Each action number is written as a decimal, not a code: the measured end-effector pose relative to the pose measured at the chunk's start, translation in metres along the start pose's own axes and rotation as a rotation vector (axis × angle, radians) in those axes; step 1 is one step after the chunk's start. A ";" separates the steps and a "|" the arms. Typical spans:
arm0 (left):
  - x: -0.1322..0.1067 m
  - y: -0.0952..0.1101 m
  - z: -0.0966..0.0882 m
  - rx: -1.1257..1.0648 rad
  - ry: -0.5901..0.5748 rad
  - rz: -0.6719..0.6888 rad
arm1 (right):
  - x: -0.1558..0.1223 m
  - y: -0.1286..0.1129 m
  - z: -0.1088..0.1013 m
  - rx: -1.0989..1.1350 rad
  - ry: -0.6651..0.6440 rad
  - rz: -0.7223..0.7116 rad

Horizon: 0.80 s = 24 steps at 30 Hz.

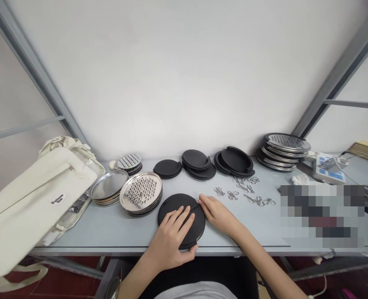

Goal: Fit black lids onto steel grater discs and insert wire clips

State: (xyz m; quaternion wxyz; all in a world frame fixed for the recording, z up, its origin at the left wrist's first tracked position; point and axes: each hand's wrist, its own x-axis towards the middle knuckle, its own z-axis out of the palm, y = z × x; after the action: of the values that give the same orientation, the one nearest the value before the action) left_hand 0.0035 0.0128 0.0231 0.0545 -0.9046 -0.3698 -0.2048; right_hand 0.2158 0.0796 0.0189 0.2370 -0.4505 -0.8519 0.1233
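A round black disc (179, 209) lies on the grey table near its front edge. My left hand (171, 236) presses flat on the disc's near half, fingers spread across it. My right hand (216, 214) sits at the disc's upper right rim, its fingertips pinching a small metal wire clip (197, 201) against the edge. A thin dark slit seems to run in from that rim, though my fingers partly hide it. Several similar bent wire clips (242, 191) lie loose to the right of my right hand.
Stacks of black discs (233, 162) and steel grater plates (140, 192) stand along the back of the grey table (78, 232). A white canvas bag (37, 195) lies at the left, an electronic device (330, 168) at the right, and a pixelated patch covers the right foreground.
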 end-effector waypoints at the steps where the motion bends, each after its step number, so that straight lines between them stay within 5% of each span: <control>1: 0.000 0.000 0.000 -0.001 0.004 -0.001 | 0.000 0.001 0.000 -0.004 0.001 0.001; 24: 0.000 0.001 0.000 -0.007 0.020 -0.007 | 0.004 0.000 0.000 -0.065 0.021 0.039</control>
State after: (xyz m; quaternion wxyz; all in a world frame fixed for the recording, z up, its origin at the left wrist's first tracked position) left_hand 0.0043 0.0125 0.0228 0.0543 -0.9013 -0.3719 -0.2153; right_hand 0.2143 0.0828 0.0201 0.2290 -0.4756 -0.8439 0.0956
